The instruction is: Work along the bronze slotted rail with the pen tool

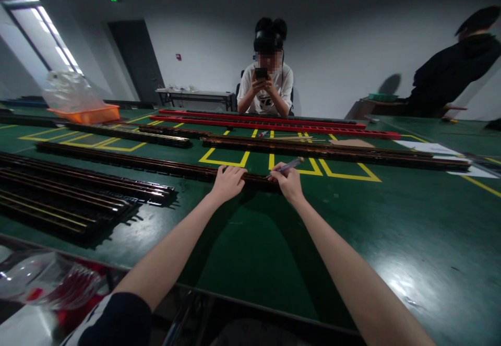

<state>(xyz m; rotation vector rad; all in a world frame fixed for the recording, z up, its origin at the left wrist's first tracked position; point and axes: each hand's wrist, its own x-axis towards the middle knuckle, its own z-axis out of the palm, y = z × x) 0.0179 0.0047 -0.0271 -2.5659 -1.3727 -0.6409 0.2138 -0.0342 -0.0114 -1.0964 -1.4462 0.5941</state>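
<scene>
My left hand (230,183) lies over a long dark rail with copper-coloured strips (156,166), its fingers curled round the near part and gripping it. To its right, my right hand (288,183) is closed in a pinch round a slim grey pen-shaped tool (291,164). The tool slants, its thin tip pointing down and left at the rail near its right end. Whether that tip touches the rail I cannot tell. My right fingers are close to the rail's end, which my hand partly hides.
Several similar rails (58,194) lie on the left of the green table (242,247). Beyond my hands are another long rail (340,150), red rails (274,123) and yellow tape outlines (352,178). An orange basket (90,114) stands at far left. A person (266,82) sits opposite holding a phone.
</scene>
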